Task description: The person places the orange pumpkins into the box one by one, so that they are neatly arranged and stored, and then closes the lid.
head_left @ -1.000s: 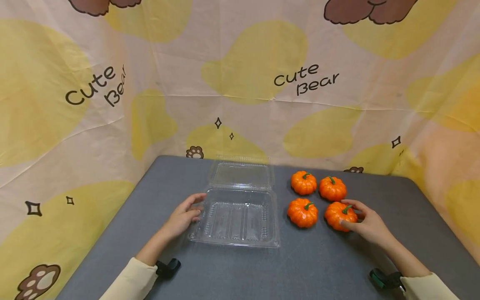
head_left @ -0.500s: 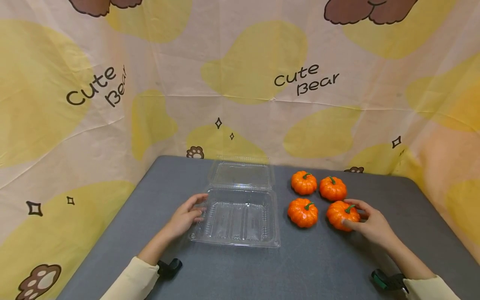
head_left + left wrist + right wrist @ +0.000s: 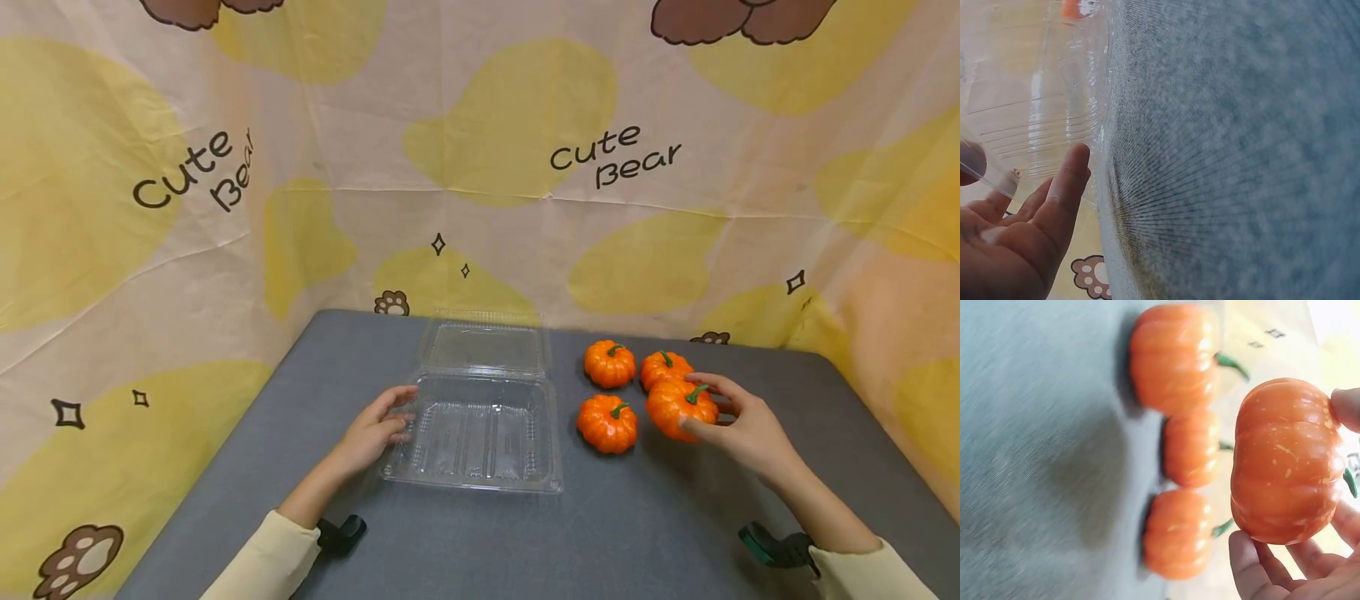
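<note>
The right hand (image 3: 752, 431) grips one raised miniature pumpkin (image 3: 677, 411); the left hand (image 3: 372, 431) has loose fingers at the plastic clamshell rim (image 3: 472, 486).

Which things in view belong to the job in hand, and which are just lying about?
Part of the job:
pumpkin in hand, gripped by the right hand
open clear container, with the left hand at its left edge
three other pumpkins, probably, since they match

Just surroundings:
printed backdrop
grey table
dark wrist devices
</note>
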`<state>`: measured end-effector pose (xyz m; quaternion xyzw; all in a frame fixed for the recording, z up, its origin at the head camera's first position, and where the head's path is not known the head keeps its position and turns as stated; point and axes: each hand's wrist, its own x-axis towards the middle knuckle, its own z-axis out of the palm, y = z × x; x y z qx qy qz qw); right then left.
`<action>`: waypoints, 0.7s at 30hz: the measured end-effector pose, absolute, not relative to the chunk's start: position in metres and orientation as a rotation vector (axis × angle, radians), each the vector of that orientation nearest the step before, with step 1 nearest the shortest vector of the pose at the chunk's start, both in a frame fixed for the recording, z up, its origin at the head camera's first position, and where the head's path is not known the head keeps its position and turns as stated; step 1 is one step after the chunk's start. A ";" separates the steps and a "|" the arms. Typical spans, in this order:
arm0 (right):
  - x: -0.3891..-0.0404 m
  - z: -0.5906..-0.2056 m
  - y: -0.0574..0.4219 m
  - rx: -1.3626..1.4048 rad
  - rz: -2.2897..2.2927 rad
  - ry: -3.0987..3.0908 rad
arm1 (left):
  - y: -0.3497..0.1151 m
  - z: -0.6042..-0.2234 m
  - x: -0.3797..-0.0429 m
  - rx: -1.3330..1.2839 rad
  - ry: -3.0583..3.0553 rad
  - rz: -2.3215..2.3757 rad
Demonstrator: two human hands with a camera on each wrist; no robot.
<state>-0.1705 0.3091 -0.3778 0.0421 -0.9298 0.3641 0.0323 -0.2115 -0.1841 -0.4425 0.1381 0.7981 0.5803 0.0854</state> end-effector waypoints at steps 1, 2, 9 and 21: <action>-0.171 -0.375 0.307 0.143 1.127 -2.856 | -0.184 -0.442 -0.212 0.412 2.380 1.729; -0.171 -0.373 0.304 0.155 1.132 -2.850 | -0.184 -0.442 -0.212 0.412 2.381 1.728; -0.175 -0.364 0.280 0.251 1.218 -2.796 | -0.185 -0.443 -0.213 0.419 2.376 1.730; -0.182 -0.354 0.230 0.316 1.433 -2.748 | -0.185 -0.443 -0.212 0.415 2.388 1.724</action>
